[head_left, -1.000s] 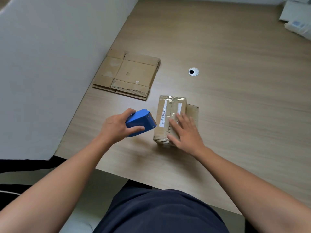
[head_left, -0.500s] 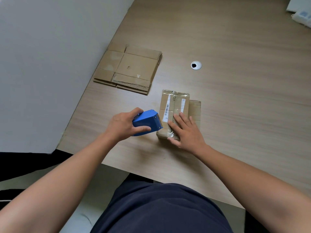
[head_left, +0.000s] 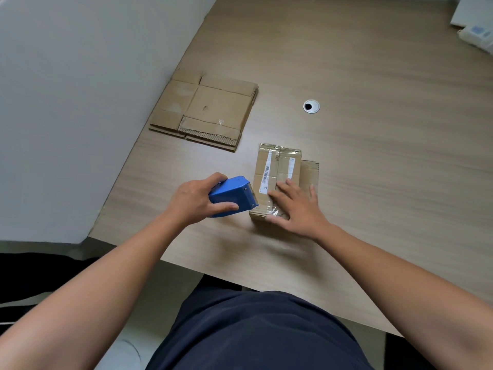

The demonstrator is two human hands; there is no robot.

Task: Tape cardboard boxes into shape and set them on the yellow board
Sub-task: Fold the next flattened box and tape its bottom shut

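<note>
Your left hand [head_left: 193, 202] grips the dispenser [head_left: 231, 195], teeth at the box [head_left: 277, 180] edge. Your right hand [head_left: 297, 208] lies flat on the box, fingers straight, pressing tape. Step looks like seam taping. Next: tear cleanly. Flat stack [head_left: 204, 110] beyond; yellow board unseen.

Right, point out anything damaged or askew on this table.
The small brown cardboard box has wrinkled clear tape at its far end, and a flap sticks out flat on its right side.

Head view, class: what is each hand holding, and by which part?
Left hand grips the blue tape dispenser by its rear body. Right hand holds nothing; its flat fingers press down on the cardboard box.
</note>
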